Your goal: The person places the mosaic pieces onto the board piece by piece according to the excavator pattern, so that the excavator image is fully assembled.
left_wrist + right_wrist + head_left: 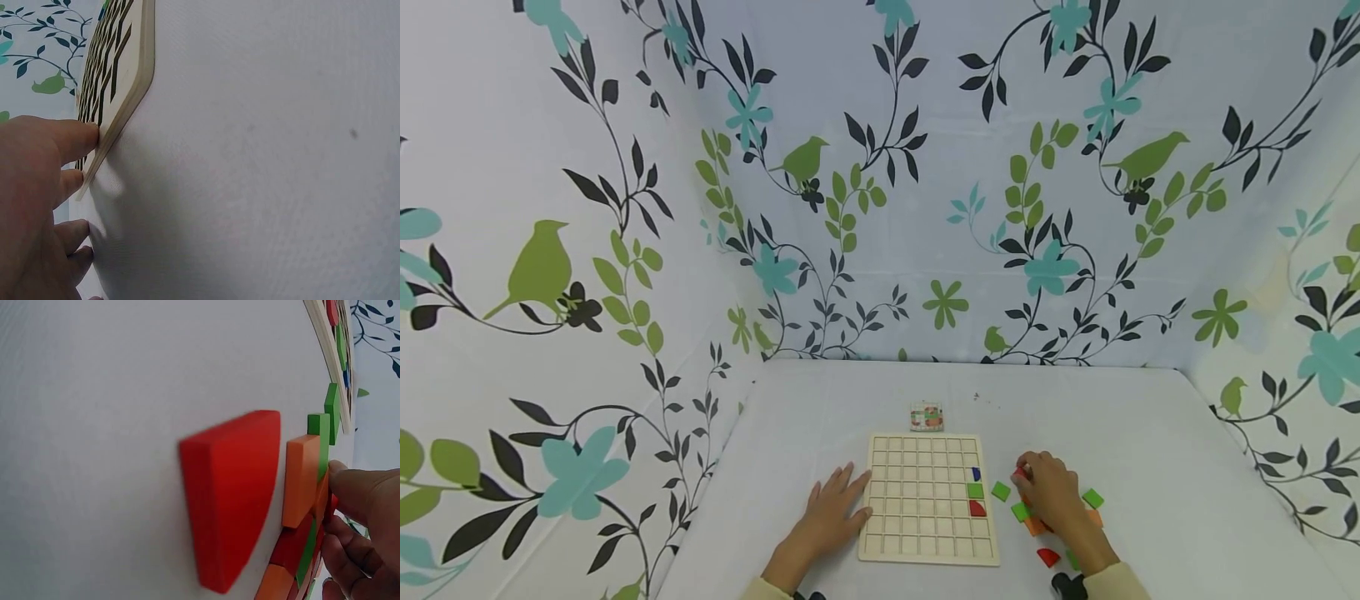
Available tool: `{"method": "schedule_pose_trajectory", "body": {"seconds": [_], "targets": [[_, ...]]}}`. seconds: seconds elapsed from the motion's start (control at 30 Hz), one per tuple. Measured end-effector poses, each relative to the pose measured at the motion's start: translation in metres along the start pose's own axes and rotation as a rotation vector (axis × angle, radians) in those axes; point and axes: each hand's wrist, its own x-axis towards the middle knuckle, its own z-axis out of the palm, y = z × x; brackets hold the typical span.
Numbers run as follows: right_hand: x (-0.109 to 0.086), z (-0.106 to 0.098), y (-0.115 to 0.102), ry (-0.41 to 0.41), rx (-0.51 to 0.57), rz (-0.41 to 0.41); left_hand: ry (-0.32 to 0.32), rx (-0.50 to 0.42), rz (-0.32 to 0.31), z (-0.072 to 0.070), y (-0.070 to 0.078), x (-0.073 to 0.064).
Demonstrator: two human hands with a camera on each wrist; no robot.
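Note:
My left hand (833,515) lies beside a square wooden grid board (917,504), with fingertips and thumb touching its left edge. In the left wrist view the fingers (78,139) are extended against the board's rim. Set in cells along the board's right side are a blue piece (976,473), a green square (975,491) and a red quarter-round piece (977,508). Over the loose pieces at the right, my right hand (1054,493) pinches a red piece (1022,472) between thumb and fingers. That piece is mostly hidden by the fingers in the right wrist view.
Around the right hand lie loose wooden pieces: a green square (1001,491), another green one (1093,498), orange tiles (301,481) and a red quarter-round (234,500). A small patterned card (927,417) sits behind the board. Patterned cloth (880,208) surrounds the white table (805,408).

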Motion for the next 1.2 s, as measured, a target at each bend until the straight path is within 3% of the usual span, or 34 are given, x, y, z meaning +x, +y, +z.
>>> {"method": "schedule_pose_trajectory", "body": {"seconds": [0.3,0.6,0.87,1.2], "targets": [[0.003,0.001,-0.004,-0.044,0.018,0.066,-0.009,-0.001,-0.012,-0.003,0.004,0.000],[0.001,-0.001,0.001,-0.068,0.055,-0.026,-0.010,0.013,-0.013,-0.001,0.001,0.001],[0.007,0.006,0.006,-0.058,0.042,-0.008,-0.010,0.002,-0.008,-0.001,0.003,0.000],[0.010,0.004,0.006,-0.040,0.215,0.034,-0.010,0.009,-0.006,-0.003,0.005,0.000]]}}
